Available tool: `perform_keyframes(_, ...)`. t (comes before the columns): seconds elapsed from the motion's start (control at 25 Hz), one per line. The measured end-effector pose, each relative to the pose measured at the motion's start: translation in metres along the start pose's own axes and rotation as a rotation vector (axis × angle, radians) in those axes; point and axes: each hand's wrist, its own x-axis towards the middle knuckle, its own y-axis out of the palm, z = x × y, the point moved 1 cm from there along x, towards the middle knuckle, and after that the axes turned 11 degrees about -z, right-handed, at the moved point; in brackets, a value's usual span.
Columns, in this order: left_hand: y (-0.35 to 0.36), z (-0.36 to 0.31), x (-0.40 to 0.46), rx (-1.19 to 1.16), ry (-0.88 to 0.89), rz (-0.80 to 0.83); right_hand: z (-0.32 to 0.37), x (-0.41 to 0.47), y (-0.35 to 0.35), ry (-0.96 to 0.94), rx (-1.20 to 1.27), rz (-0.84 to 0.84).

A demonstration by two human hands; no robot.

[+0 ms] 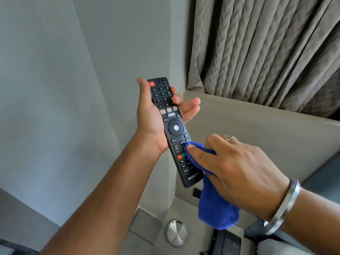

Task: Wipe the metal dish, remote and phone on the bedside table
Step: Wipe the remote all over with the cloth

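Observation:
A black remote [170, 124] with a red power button lies face up in my left hand [150, 116], held well above the bedside table [181, 210]. My right hand [231, 166] grips a blue cloth [215, 205] and presses a fold of it onto the remote's lower buttons. The rest of the cloth hangs down below my palm. The round metal dish [176, 233] sits on the table underneath. A dark flat device [227, 242], probably the phone, lies to the right of the dish, partly cut off by the frame's bottom edge.
A grey wall fills the left. A padded grey headboard [257, 129] runs behind the table, with brown pleated curtains [266, 48] above it. A black wall socket [196, 192] sits just above the table. Bedding [276, 245] shows at the lower right.

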Motion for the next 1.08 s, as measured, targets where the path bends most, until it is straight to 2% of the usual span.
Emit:
perform_keyframes(0.16,-0.007,0.006,0.005,-0.108,0.038,-0.099,-0.014,-0.018,-0.002,-0.145,0.079,0.1)
perform_keyframes(0.28,-0.01,-0.006,0.011,-0.155,0.08,-0.117,-0.03,-0.023,-0.011,-0.028,0.137,0.11)
perform_keyframes(0.44,-0.006,-0.011,0.009,-0.103,0.052,-0.042,-0.029,-0.012,-0.021,0.099,0.091,-0.042)
perform_keyframes(0.52,0.0,-0.009,0.005,-0.069,0.059,-0.017,-0.013,-0.006,-0.02,0.047,0.097,-0.055)
perform_keyframes(0.64,0.007,-0.008,0.001,0.023,0.09,-0.006,0.006,-0.002,-0.012,-0.058,0.025,0.025)
perform_keyframes(0.76,0.013,-0.006,-0.003,0.116,0.13,-0.02,0.006,0.002,-0.008,-0.068,-0.051,0.059)
perform_keyframes(1.08,0.013,-0.004,-0.008,0.121,0.135,-0.081,-0.001,0.0,-0.013,-0.187,-0.124,0.037)
